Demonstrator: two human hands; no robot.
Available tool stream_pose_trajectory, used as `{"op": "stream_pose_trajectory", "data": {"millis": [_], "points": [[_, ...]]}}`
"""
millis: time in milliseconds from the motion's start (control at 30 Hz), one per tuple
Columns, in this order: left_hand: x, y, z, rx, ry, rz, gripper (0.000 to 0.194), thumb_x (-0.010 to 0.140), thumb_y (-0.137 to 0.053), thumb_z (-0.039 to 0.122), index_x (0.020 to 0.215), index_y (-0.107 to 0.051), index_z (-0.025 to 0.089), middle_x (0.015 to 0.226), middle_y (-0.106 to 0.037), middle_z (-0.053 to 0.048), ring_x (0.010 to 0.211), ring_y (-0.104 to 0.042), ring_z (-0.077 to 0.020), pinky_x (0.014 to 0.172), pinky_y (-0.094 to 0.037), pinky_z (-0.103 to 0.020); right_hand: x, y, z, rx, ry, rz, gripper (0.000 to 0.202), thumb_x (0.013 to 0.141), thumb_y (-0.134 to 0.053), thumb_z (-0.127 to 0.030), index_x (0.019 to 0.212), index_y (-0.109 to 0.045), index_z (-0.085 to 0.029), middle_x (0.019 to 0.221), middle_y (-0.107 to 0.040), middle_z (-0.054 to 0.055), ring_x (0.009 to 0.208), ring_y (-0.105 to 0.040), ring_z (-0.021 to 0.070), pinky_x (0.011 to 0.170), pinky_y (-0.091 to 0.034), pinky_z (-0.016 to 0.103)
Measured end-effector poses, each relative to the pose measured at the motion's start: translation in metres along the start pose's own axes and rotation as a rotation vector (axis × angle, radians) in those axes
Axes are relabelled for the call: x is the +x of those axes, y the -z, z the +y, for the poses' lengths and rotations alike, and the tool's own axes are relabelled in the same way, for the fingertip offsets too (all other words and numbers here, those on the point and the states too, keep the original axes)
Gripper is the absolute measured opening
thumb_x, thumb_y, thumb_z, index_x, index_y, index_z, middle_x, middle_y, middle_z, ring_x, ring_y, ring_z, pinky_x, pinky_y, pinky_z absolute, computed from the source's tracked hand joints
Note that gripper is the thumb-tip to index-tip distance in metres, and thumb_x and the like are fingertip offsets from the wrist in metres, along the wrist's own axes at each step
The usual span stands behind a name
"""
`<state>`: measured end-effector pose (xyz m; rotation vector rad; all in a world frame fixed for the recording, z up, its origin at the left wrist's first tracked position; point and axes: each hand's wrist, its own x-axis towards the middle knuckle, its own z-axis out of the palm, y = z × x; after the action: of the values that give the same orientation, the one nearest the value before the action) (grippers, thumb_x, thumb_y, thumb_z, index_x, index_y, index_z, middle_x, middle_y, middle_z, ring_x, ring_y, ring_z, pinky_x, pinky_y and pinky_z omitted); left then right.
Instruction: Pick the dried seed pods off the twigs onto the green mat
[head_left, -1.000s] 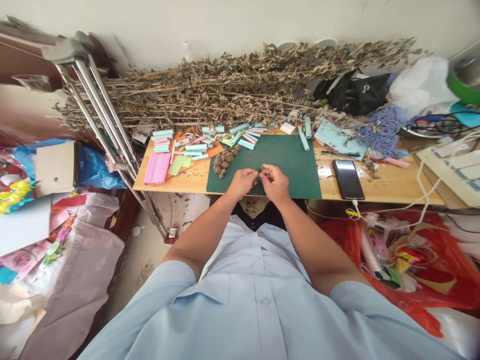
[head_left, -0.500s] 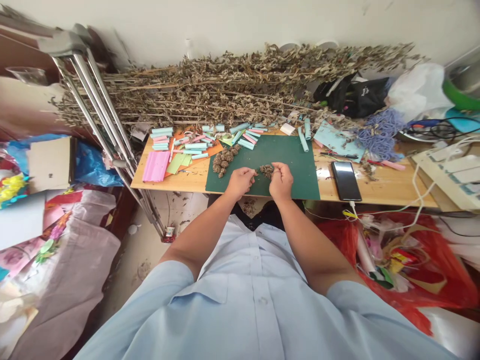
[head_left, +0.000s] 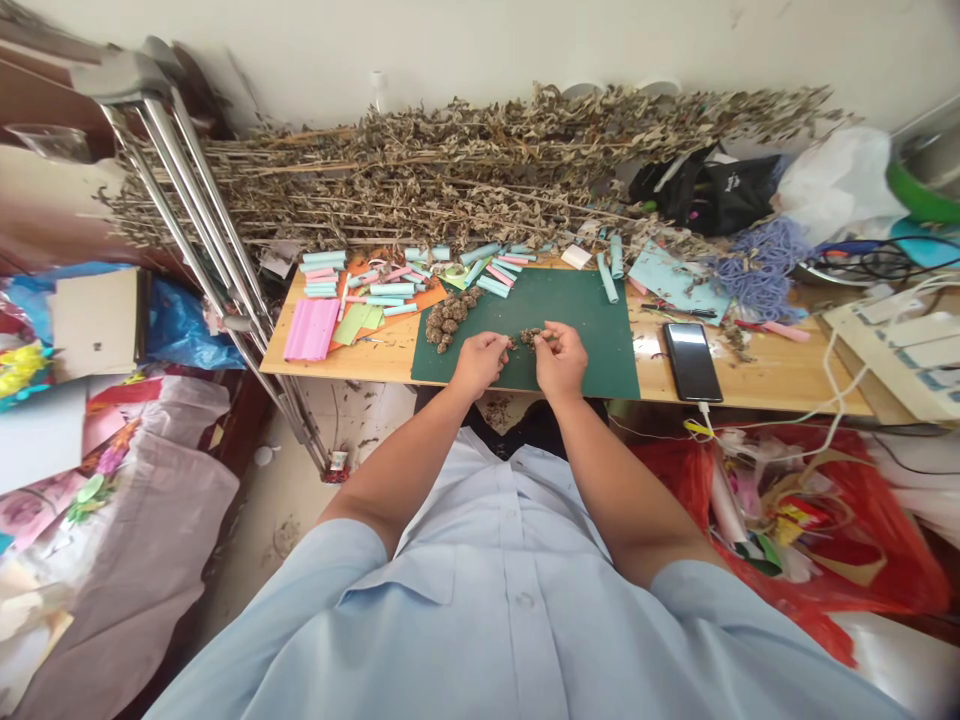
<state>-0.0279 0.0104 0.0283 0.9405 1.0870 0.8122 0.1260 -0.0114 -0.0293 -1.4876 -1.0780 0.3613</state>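
My left hand [head_left: 481,366] is closed in a pinch over the front of the green cutting mat [head_left: 607,345]. Whatever lies between its fingertips is too small to make out. Close by on the right, my right hand [head_left: 561,364] has its thumb and fingers bent onto a small pile of crumbled dried plant [head_left: 528,338], partly covering it. Beyond my left hand, a heap of brown dried plant balls [head_left: 448,320] rests on the mat's left side.
Blue and pink paper rolls [head_left: 391,290] and a pink paper stack [head_left: 311,330] lie left. Dried plant stalks [head_left: 450,170] line the wall. A phone [head_left: 691,362] on a cable and a power strip [head_left: 900,340] are at right. Crutches [head_left: 202,210] lean at the table's left end.
My right hand's fingers have shifted slightly left onto the crumbled plant pile, which shows less now. My left hand stays pinched in nearly the same place.
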Motion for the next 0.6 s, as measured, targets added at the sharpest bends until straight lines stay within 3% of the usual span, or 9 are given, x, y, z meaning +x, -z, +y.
{"op": "stream_pose_trajectory", "data": {"millis": [167, 333, 433, 600], "points": [[0.0, 0.0, 0.0, 0.006, -0.007, 0.012, 0.017, 0.09, -0.064, 0.031, 0.085, -0.063, 0.016, 0.059, -0.051, 0.003, 0.04, -0.034, -0.0033, 0.04, -0.022, -0.017, 0.001, 0.002, -0.003, -0.062, 0.0, -0.016, 0.026, 0.087, -0.065, -0.03, 0.111, -0.068, -0.022, 0.104, -0.074, 0.005, 0.064, -0.061, 0.0137, 0.073, -0.056, 0.032], [-0.001, 0.0, 0.002, -0.013, 0.012, 0.015, 0.019, 0.089, -0.067, 0.034, 0.084, -0.061, 0.016, 0.059, -0.051, 0.004, 0.04, -0.034, -0.0028, 0.04, -0.021, -0.016, -0.001, 0.006, -0.014, -0.113, 0.066, -0.034, 0.022, 0.095, -0.058, -0.035, 0.104, -0.073, -0.022, 0.101, -0.076, 0.006, 0.086, -0.071, 0.0212, 0.088, -0.057, 0.038], [-0.002, 0.0, 0.004, -0.046, 0.015, 0.01, 0.02, 0.089, -0.067, 0.035, 0.084, -0.061, 0.016, 0.058, -0.05, 0.004, 0.04, -0.034, -0.003, 0.04, -0.02, -0.016, -0.004, 0.008, -0.021, -0.114, 0.17, -0.152, 0.022, 0.097, -0.056, -0.033, 0.105, -0.074, -0.023, 0.105, -0.078, 0.007, 0.099, -0.073, 0.0227, 0.095, -0.057, 0.039], [-0.003, 0.003, 0.005, -0.112, 0.003, -0.003, 0.034, 0.09, -0.065, 0.05, 0.084, -0.059, 0.017, 0.058, -0.049, 0.003, 0.039, -0.036, -0.0041, 0.039, -0.019, -0.017, -0.008, 0.006, -0.025, -0.24, 0.327, -0.426, 0.034, 0.095, -0.054, -0.022, 0.126, -0.069, -0.025, 0.125, -0.074, 0.005, 0.113, -0.071, 0.0234, 0.102, -0.056, 0.039]]}}
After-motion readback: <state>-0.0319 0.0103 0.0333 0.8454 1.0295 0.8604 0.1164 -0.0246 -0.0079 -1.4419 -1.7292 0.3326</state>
